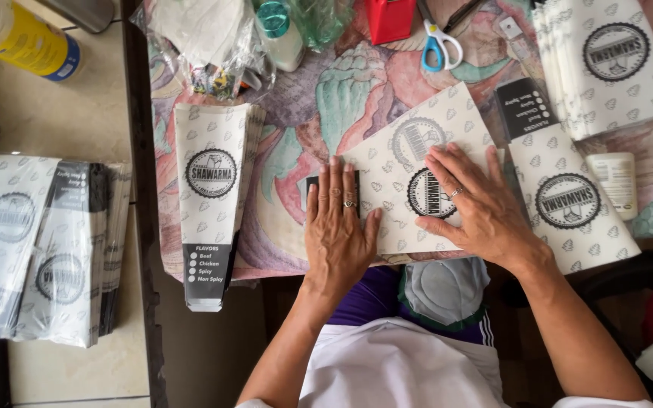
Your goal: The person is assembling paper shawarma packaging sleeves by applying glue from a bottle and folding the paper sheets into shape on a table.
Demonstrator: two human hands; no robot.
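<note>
Left hand (335, 227) lies flat, fingers together, palm down on the near edge of the paper wrapper (398, 162), gripping nothing. My fingertips cover the wrapper's dark printed end, just at the fold. Right hand (474, 202) is flat too, fingers slightly spread, pressing over the round printed emblem. So both hands are open and bearing down, neither closed on anything.

The wrapper sits at an angle on the patterned tablecloth (304, 113), between the two hands, its narrow end under my left.

My judgement: to crease well, keep the right hand still as an anchor, run the left along the fold with even pressure, and keep the edges lined up so the paper does not skew.

Around: a folded stack (211, 189) well left, another sheet (568, 204) just right, a pile (614, 60) beyond, blue-handled scissors (440, 41) farther up.
</note>
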